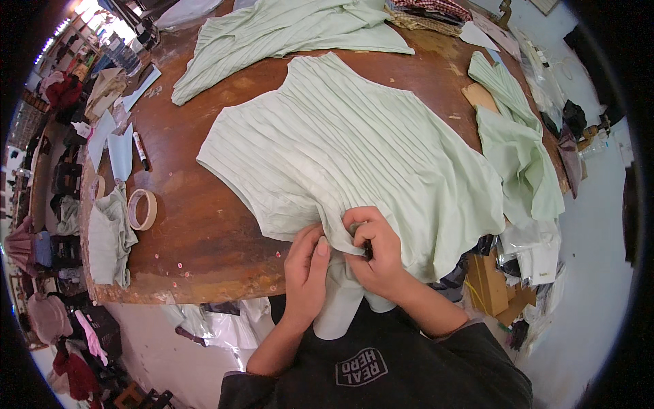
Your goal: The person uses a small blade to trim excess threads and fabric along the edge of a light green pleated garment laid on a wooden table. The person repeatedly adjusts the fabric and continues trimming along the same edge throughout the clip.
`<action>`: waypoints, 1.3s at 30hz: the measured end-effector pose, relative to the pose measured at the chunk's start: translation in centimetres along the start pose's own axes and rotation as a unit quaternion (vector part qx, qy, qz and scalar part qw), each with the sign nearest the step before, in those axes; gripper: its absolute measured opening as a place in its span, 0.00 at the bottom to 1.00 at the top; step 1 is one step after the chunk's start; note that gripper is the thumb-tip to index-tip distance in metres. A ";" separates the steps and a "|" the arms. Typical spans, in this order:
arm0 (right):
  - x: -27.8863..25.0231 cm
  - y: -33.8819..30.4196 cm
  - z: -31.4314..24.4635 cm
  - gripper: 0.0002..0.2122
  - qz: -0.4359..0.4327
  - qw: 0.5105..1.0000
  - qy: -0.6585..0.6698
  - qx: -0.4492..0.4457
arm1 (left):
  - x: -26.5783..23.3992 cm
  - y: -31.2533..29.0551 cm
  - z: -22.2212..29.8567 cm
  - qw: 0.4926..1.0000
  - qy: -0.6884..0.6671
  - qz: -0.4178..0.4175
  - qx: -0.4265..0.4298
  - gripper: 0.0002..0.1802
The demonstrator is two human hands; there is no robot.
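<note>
A pale green pleated garment piece (354,129) is spread over the wooden table, its near part gathered up and hanging over the front edge. My left hand (306,269) is closed on a fold of it, thumb against the fingers. Close beside it on the right, my right hand (375,249) is also closed on the same edge, fingers curled. A small dark object (368,250) shows between the curled fingers of my right hand; its kind is too hidden to tell. Between my wrists a smooth flap of the same cloth hangs down against my dark shirt.
Another pleated green piece (272,37) lies at the far side; more green cloth (521,150) drapes at the right. A tape roll (142,210), a marker (141,150) and folded fabric (111,235) sit at the left. Below the right edge stands a cardboard box (487,283).
</note>
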State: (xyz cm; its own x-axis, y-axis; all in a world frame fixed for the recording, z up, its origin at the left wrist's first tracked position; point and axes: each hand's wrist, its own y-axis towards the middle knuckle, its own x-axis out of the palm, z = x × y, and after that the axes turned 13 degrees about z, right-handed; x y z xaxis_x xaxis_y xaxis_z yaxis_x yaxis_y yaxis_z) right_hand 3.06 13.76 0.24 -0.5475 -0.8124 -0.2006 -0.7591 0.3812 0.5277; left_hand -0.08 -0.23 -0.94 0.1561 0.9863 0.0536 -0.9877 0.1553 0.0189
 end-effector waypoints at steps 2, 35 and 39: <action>-0.1 0.2 0.3 0.17 -0.020 0.999 -0.011 -0.037 | 0.1 -0.2 -1.3 0.996 -0.053 0.007 -0.068 0.15; 1.0 0.7 -0.3 0.06 0.002 0.989 0.042 0.145 | 3.1 -0.4 0.6 0.950 -0.227 0.108 -0.188 0.17; 1.4 1.4 -1.0 0.07 0.067 0.989 0.065 0.117 | 3.4 -0.4 1.1 0.960 -0.192 0.188 -0.075 0.17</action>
State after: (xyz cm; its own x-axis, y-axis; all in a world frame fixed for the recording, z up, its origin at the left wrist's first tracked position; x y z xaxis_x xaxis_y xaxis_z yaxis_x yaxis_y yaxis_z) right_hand 1.52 12.72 1.53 -0.6107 -0.7914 -0.0269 -0.7519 0.5689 0.3331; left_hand 0.90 3.01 0.32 -0.2487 0.8851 0.3935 -0.9608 -0.1740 -0.2157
